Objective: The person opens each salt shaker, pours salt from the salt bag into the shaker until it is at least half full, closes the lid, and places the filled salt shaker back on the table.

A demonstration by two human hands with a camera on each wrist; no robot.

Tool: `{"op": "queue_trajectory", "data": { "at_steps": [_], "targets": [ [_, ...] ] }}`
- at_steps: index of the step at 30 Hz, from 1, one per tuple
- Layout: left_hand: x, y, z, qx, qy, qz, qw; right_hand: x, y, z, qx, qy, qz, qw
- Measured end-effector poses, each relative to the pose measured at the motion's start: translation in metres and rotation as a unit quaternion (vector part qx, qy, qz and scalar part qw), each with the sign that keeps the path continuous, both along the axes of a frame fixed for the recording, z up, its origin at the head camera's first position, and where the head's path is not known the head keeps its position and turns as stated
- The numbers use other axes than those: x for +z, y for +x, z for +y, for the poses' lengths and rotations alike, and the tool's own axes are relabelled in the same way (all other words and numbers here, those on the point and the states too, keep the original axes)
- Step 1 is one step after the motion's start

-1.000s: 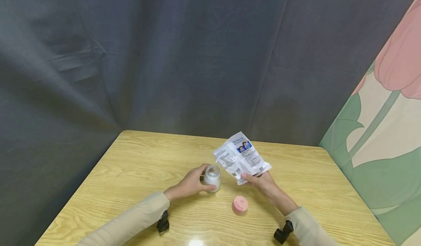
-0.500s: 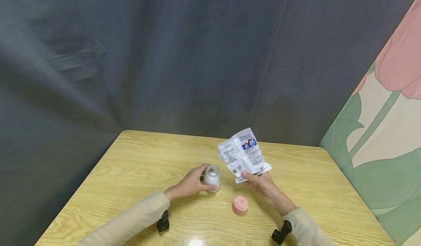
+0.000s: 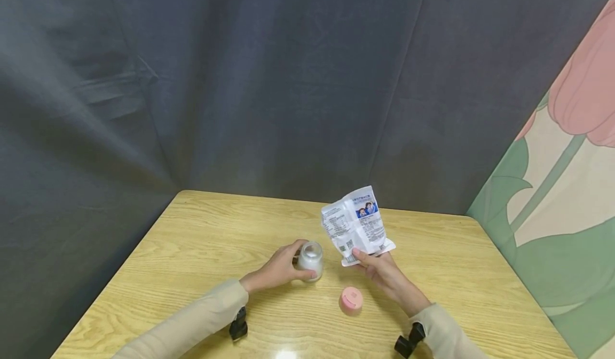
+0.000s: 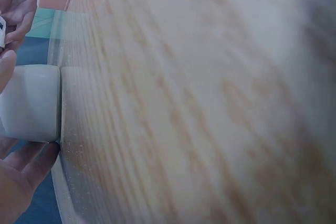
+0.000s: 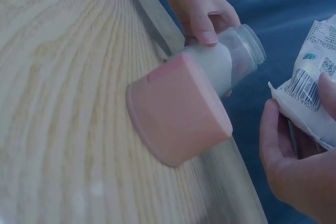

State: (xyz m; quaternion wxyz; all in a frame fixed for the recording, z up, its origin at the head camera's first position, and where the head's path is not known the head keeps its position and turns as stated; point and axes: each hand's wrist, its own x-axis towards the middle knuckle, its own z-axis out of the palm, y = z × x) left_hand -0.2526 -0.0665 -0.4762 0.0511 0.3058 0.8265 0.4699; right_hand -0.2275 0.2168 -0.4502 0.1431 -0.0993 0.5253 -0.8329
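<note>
A small clear glass jar (image 3: 310, 261) of white powder stands upright on the table, its mouth uncovered. My left hand (image 3: 275, 270) holds it from the left, thumb and fingers around its sides. The white contents fill most of the jar (image 5: 223, 59) in the right wrist view. In my right hand (image 3: 385, 274) is a white printed plastic pouch (image 3: 355, 224), pinched at its lower edge and raised above the table, to the right of the jar. A pink lid (image 3: 351, 300) lies on the table between the two hands, nearer the person.
The wood-grain table (image 3: 202, 236) has a dark cloth (image 3: 288, 92) hanging behind it and on the left. A floral panel (image 3: 567, 225) borders the right side. Black camera mounts (image 3: 238, 324) sit on both wrists.
The pouch has swung from leaning left over the jar to a more upright pose, a little farther right. My left hand, the jar and the lid have stayed put.
</note>
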Motion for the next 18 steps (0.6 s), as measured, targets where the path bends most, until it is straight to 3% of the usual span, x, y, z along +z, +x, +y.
{"op": "queue_trajectory", "data": {
  "at_steps": [5, 12, 18],
  "targets": [
    [0.000, 0.000, 0.001, 0.002, 0.001, 0.013, 0.9999, -0.003, 0.001, -0.001, 0.001, -0.006, -0.005, 1.0000],
    [0.016, 0.003, 0.004, 0.044, -0.022, 0.037, 0.9981, -0.002, 0.001, -0.002, 0.012, -0.005, 0.011, 0.9999],
    [0.023, 0.003, 0.011, 0.042, 0.008, 0.073, 0.9964, -0.001, 0.002, -0.004, 0.008, -0.009, 0.004, 0.9999]
  ]
}}
